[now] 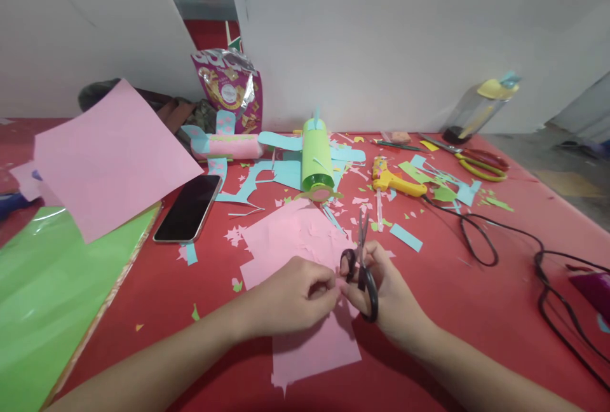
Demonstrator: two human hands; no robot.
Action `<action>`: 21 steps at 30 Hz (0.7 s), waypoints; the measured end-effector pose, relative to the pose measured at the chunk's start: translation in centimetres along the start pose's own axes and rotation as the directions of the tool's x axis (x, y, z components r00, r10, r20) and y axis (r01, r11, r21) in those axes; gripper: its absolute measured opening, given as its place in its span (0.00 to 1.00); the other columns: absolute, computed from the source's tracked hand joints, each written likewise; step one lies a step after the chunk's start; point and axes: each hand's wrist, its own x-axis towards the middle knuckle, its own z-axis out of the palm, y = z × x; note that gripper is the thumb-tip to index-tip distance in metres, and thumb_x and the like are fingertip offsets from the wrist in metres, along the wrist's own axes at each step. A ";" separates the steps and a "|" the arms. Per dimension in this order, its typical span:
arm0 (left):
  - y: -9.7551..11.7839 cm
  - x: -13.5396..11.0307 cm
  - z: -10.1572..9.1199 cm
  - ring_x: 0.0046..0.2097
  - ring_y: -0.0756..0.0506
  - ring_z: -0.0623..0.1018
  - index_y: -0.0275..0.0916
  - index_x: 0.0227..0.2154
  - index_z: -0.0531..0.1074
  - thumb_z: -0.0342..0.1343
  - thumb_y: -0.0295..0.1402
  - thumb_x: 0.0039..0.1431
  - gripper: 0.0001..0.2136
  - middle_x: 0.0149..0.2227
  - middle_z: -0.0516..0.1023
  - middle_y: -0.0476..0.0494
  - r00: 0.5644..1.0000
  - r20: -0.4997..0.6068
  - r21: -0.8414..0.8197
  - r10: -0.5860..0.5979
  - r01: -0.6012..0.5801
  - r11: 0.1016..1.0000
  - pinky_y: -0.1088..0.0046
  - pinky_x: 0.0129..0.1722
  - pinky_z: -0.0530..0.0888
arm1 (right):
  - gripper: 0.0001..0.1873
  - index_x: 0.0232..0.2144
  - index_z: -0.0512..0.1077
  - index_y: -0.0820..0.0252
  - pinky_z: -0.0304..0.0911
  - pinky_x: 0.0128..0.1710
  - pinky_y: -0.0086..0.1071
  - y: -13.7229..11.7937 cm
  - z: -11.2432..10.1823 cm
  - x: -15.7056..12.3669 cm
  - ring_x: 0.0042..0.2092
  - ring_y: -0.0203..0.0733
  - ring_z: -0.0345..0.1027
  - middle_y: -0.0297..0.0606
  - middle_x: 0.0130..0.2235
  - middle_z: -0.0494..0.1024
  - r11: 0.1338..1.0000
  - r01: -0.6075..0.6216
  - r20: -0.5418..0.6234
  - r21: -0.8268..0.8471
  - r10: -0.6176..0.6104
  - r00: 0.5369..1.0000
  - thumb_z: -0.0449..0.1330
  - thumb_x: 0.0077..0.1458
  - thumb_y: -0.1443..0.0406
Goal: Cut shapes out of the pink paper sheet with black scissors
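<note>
My right hand (388,291) is closed around black-handled scissors (362,259), blades pointing away from me and shut or nearly shut. My left hand (295,294) is curled in a pinch right beside the scissor handles, its fingertips meeting those of the right hand over something small that I cannot make out. Both hands rest over a cut-up pink paper sheet (305,253) lying on the red table (476,310).
A phone (189,207) lies left of the pink sheet. Green (42,297) and pink (102,154) sheets lie at left. A green paper roll (317,157), a pink roll (226,145), a yellow glue gun (395,182) with black cord (538,266), a second pair of scissors (476,163), a bottle (479,110) and scraps lie behind.
</note>
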 end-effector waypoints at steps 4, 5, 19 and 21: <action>-0.3 0.1 0.3 0.21 0.55 0.56 0.35 0.16 0.56 0.41 0.31 0.54 0.13 0.17 0.56 0.54 1.000 0.010 -0.041 0.003 -0.002 0.999 0.80 0.20 0.54 | 0.20 0.25 0.52 0.56 0.53 0.23 0.23 -0.2 0.1 -0.1 0.23 0.28 0.56 0.25 0.25 0.62 1.000 -0.015 -0.005 0.011 0.016 1.000 0.60 0.37 0.76; -0.4 0.1 0.3 0.21 0.55 0.56 0.35 0.16 0.57 0.41 0.31 0.54 0.13 0.17 0.56 0.54 1.000 0.011 -0.051 0.000 0.000 0.999 0.80 0.20 0.55 | 0.20 0.24 0.52 0.56 0.54 0.23 0.23 -0.2 0.1 -0.1 0.24 0.28 0.56 0.25 0.25 0.62 1.000 -0.019 -0.008 0.024 0.019 1.000 0.61 0.36 0.75; 0.1 0.1 -2.9 0.21 0.55 0.59 0.34 0.20 0.65 0.45 0.33 0.52 0.11 0.18 0.60 0.54 0.897 -0.413 -0.292 -0.158 0.034 0.956 0.81 0.21 0.59 | 0.24 0.28 0.55 0.56 0.56 0.26 0.27 0.7 0.1 -0.4 0.26 0.30 0.61 0.29 0.29 0.63 0.925 -0.224 0.266 0.308 0.142 0.953 0.64 0.35 0.54; 0.2 0.1 -3.0 0.21 0.55 0.58 0.34 0.20 0.64 0.45 0.34 0.52 0.11 0.17 0.57 0.55 0.893 -0.417 -0.299 -0.169 0.041 0.953 0.81 0.21 0.58 | 0.25 0.29 0.55 0.56 0.57 0.29 0.30 0.6 0.0 -0.5 0.28 0.32 0.61 0.30 0.29 0.63 0.928 -0.243 0.315 0.282 0.150 0.937 0.64 0.35 0.53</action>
